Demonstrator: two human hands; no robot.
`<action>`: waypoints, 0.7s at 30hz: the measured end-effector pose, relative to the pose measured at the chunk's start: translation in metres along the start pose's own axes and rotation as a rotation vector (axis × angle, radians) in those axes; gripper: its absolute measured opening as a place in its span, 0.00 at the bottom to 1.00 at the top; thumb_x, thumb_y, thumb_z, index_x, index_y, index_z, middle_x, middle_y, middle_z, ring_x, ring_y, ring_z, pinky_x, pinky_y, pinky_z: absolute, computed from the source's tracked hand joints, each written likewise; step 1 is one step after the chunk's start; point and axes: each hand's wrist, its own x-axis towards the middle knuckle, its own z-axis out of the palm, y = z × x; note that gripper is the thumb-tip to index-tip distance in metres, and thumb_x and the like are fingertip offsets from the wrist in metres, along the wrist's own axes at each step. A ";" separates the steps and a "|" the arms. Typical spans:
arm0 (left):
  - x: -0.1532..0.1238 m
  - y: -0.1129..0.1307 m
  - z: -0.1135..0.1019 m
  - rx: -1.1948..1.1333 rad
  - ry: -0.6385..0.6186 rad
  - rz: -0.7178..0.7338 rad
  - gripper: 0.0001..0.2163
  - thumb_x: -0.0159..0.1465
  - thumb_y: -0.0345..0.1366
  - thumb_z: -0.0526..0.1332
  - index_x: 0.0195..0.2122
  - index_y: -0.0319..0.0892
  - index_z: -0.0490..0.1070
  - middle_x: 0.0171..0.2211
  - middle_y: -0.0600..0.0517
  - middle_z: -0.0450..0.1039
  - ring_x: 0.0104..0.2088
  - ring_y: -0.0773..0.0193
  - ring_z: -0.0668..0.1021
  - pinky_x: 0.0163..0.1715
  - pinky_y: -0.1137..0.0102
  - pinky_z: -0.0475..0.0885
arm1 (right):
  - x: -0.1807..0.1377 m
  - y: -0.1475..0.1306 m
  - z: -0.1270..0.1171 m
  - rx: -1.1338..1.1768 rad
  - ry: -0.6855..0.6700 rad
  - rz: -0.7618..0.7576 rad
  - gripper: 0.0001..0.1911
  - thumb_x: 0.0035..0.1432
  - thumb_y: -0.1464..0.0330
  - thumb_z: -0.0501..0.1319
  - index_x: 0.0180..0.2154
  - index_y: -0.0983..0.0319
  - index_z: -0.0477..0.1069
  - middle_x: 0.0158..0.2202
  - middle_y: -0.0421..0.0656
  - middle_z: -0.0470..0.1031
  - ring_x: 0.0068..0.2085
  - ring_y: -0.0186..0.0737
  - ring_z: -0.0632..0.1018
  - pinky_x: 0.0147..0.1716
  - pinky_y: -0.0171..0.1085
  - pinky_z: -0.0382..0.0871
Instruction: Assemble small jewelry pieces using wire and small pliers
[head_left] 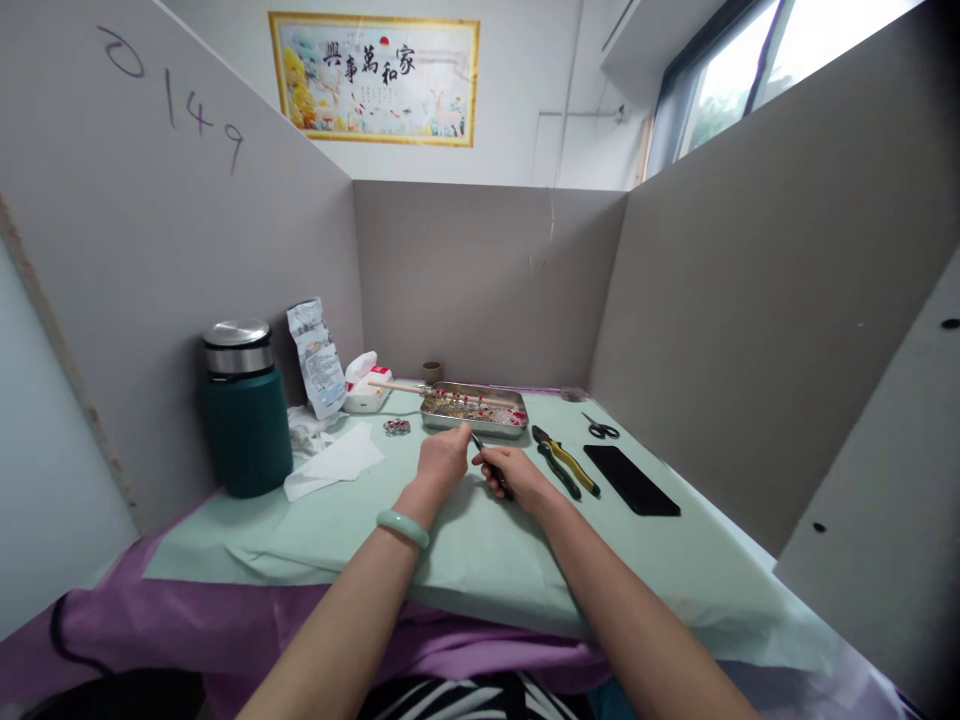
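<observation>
My right hand [517, 476] is closed round a small dark-handled tool [489, 462] whose tip points up and left toward my left hand. My left hand [444, 458], with a pale green bangle [403, 527] on its wrist, is curled with the fingertips pinched at the tool's tip; what it pinches is too small to make out. Both hands rest on the pale green table cover [480, 545], just in front of a metal tray [474, 409] filled with small red and mixed pieces.
Yellow-and-green pliers [566, 462], a black phone [631, 479] and small scissors [600, 428] lie to the right. At left stand a dark green flask [244, 408], a packet [318, 357], white tissues [334, 462] and a small cluster of beads [397, 427]. Grey partition walls enclose the table.
</observation>
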 end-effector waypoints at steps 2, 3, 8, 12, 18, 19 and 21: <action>-0.001 0.001 -0.002 0.018 -0.012 0.018 0.09 0.61 0.26 0.50 0.39 0.42 0.66 0.33 0.46 0.74 0.34 0.59 0.75 0.28 0.69 0.57 | -0.001 -0.002 -0.001 0.052 -0.031 0.053 0.13 0.54 0.61 0.58 0.32 0.65 0.70 0.22 0.37 0.63 0.18 0.27 0.62 0.14 0.29 0.54; -0.001 0.002 -0.003 0.020 -0.015 0.021 0.09 0.61 0.26 0.50 0.39 0.42 0.66 0.33 0.46 0.73 0.34 0.59 0.75 0.28 0.69 0.57 | -0.002 -0.003 -0.001 0.083 -0.049 0.080 0.13 0.54 0.61 0.58 0.32 0.65 0.70 0.22 0.37 0.63 0.19 0.27 0.63 0.15 0.29 0.55; -0.002 0.002 0.000 -0.067 0.010 -0.073 0.08 0.64 0.32 0.49 0.38 0.43 0.67 0.31 0.47 0.74 0.31 0.60 0.75 0.28 0.70 0.57 | -0.003 -0.008 -0.003 0.235 -0.148 0.161 0.14 0.58 0.61 0.55 0.34 0.66 0.69 0.24 0.39 0.65 0.21 0.30 0.67 0.18 0.31 0.60; 0.003 -0.005 0.008 -0.318 0.037 -0.198 0.08 0.64 0.37 0.50 0.37 0.44 0.67 0.27 0.49 0.73 0.28 0.62 0.74 0.28 0.71 0.58 | -0.002 -0.009 -0.005 0.308 -0.163 0.158 0.15 0.59 0.61 0.53 0.35 0.66 0.70 0.25 0.39 0.65 0.21 0.30 0.67 0.18 0.31 0.60; 0.006 -0.016 0.011 -1.048 -0.011 -0.508 0.05 0.59 0.37 0.53 0.31 0.42 0.64 0.17 0.59 0.59 0.16 0.71 0.63 0.20 0.74 0.59 | 0.000 -0.005 -0.006 0.203 -0.009 -0.022 0.14 0.56 0.60 0.56 0.35 0.64 0.71 0.27 0.40 0.67 0.23 0.30 0.68 0.21 0.31 0.64; 0.006 -0.017 0.010 -1.202 -0.050 -0.536 0.06 0.59 0.39 0.54 0.31 0.42 0.63 0.16 0.61 0.56 0.14 0.72 0.60 0.18 0.75 0.57 | 0.001 -0.004 -0.005 0.141 0.028 -0.047 0.14 0.55 0.60 0.57 0.34 0.64 0.71 0.27 0.40 0.67 0.23 0.30 0.68 0.21 0.31 0.63; 0.004 -0.018 0.009 -1.458 -0.128 -0.548 0.09 0.58 0.42 0.56 0.32 0.42 0.63 0.15 0.62 0.53 0.13 0.74 0.56 0.15 0.77 0.54 | 0.003 -0.001 -0.003 -0.016 0.113 -0.097 0.13 0.54 0.61 0.57 0.33 0.64 0.71 0.26 0.40 0.68 0.23 0.30 0.67 0.20 0.30 0.61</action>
